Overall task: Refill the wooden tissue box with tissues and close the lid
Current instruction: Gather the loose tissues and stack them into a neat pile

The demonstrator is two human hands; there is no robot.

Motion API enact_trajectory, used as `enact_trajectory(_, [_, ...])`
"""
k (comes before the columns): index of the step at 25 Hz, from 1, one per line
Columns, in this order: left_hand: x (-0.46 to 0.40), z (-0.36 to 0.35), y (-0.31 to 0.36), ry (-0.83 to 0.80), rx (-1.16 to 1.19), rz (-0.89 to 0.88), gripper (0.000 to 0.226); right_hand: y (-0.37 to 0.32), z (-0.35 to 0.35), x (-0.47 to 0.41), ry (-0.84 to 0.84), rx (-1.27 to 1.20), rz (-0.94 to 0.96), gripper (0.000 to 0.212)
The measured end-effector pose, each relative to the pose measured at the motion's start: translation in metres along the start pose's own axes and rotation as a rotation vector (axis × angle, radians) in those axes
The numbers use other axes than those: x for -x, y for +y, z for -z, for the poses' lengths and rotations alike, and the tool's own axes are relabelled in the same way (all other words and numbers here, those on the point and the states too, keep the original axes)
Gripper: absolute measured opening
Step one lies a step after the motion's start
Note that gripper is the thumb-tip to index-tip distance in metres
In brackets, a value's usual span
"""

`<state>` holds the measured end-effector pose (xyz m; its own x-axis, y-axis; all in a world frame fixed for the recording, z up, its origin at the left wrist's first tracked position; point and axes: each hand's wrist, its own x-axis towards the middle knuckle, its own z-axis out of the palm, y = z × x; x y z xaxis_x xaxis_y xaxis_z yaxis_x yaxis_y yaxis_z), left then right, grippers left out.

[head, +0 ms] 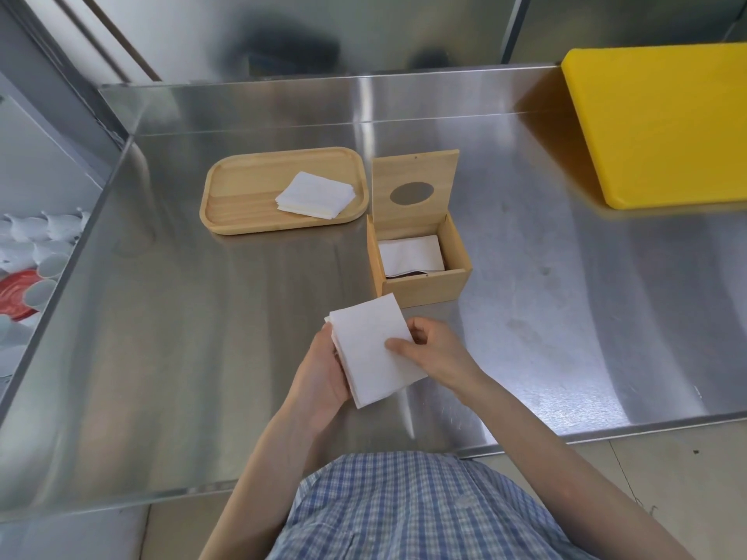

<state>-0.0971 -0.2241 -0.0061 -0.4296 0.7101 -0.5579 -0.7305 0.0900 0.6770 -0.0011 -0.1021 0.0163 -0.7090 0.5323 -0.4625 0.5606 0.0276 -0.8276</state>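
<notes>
The wooden tissue box (424, 291) stands on the steel table, its lid (416, 171) with an oval hole tipped up at the back. A few white tissues (410, 256) lie inside it. Left of the box a wooden tray (226, 204) carries a small pile of tissues (315, 195). Nearer to me, in front of the box, both hands hold a stack of white tissues (370, 349) above the table. My left hand (323, 371) cups the stack from below and the left. My right hand (430, 349) pinches its right edge, thumb on top.
A thick yellow cutting board (663, 123) lies at the back right of the steel table (182, 337). Below the table's left edge, white cups (44, 252) and a red plate (16, 293) sit on a lower level. A steel wall runs behind.
</notes>
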Motion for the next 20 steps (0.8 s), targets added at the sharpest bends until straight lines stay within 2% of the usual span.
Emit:
enact_trajectory(4, [0.001, 0.002, -0.001, 0.004, -0.004, 0.018, 0.029, -0.002, -0.001, 0.000, 0.017, 0.030, 0.045, 0.017])
enact_trajectory(9, [0.003, 0.004, -0.002, 0.014, -0.066, -0.013, 0.025, 0.000, -0.002, -0.002, 0.011, 0.067, 0.046, 0.024])
enact_trajectory(15, [0.002, 0.002, 0.006, 0.053, 0.034, -0.083, 0.021, 0.001, 0.001, -0.001, 0.061, -0.042, 0.013, 0.038])
enact_trajectory(18, [0.003, -0.002, 0.015, -0.026, 0.126, -0.158, 0.024, -0.001, 0.002, 0.003, -0.066, -0.244, -0.088, 0.046])
enact_trajectory(20, [0.004, -0.006, 0.018, -0.068, 0.175, -0.186, 0.027, -0.002, 0.002, 0.006, -0.222, -0.430, -0.151, 0.036])
